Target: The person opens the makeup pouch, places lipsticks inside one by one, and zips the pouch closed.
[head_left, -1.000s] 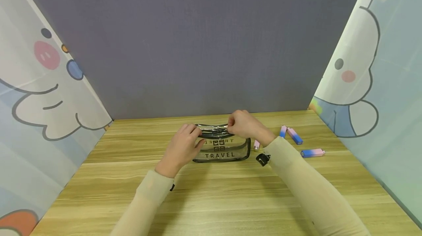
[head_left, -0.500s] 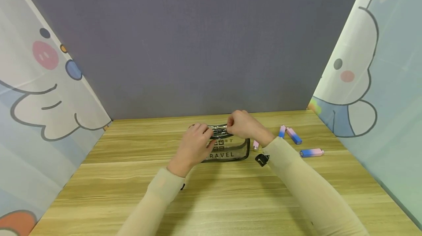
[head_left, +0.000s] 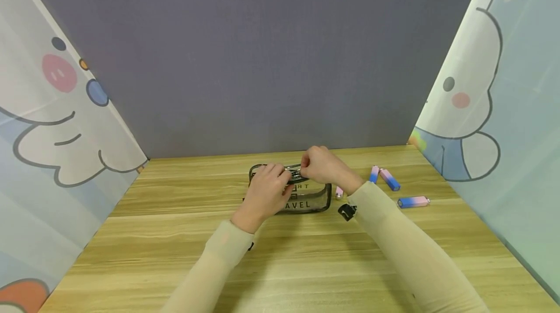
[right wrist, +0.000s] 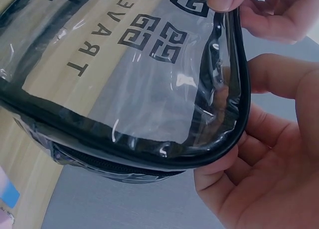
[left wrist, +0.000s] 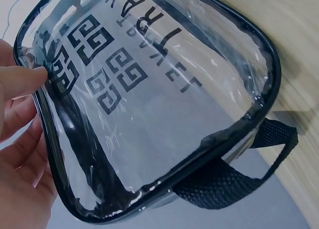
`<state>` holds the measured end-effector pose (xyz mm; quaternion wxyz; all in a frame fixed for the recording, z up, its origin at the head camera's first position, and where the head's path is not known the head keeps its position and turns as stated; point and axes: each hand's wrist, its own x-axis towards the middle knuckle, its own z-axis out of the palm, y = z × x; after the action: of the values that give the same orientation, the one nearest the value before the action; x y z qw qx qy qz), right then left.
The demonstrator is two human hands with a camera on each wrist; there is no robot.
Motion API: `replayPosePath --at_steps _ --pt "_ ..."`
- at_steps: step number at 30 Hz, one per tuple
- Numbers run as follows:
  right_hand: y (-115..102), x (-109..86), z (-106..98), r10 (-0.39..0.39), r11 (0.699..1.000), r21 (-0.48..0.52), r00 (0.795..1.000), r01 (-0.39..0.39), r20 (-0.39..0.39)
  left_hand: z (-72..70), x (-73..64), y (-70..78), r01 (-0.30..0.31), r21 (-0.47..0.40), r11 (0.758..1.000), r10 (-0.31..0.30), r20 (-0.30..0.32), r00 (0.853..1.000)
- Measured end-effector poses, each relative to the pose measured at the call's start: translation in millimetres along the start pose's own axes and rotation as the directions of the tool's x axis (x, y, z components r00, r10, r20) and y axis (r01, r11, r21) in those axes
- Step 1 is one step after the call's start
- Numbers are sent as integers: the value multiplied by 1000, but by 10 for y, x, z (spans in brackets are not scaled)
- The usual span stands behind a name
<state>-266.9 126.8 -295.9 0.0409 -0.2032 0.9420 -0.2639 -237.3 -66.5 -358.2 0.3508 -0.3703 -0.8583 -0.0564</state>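
Note:
A clear plastic toiletry bag with black trim stands on the table, marked TRAVEL in black letters. My left hand pinches its top edge near the middle; in the left wrist view the thumb lies on the front face, with the other fingers behind the trim. At the top right corner, my right hand grips the edge between thumb and curled fingers. A zipper runs along the bag's side in the right wrist view. The zipper pull cannot be made out. A black strap handle sticks out at one end.
Several small pink-and-blue oblong sticks lie right of the bag, among them one stick nearest the front and another stick behind it. A grey panel rises at the table's back edge, with printed curtains at both sides.
My left hand has slid right along the bag's top edge, closer to my right hand, uncovering the bag's left end. The right hand has stayed at its corner.

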Motion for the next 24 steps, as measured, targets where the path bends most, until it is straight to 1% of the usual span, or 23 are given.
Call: replayPosePath --at_steps 8,18,24 --pt "8 -5 6 4 1000 -6 1000 -4 -4 40 2 19 16 -13 1000 -16 29 999" --pt "15 -27 -13 -6 1000 19 1000 6 7 47 -14 14 14 -22 1000 -13 18 1000" --pt "21 -40 -23 -3 1000 27 1000 2 11 35 -24 18 19 -7 1000 -18 20 1000"
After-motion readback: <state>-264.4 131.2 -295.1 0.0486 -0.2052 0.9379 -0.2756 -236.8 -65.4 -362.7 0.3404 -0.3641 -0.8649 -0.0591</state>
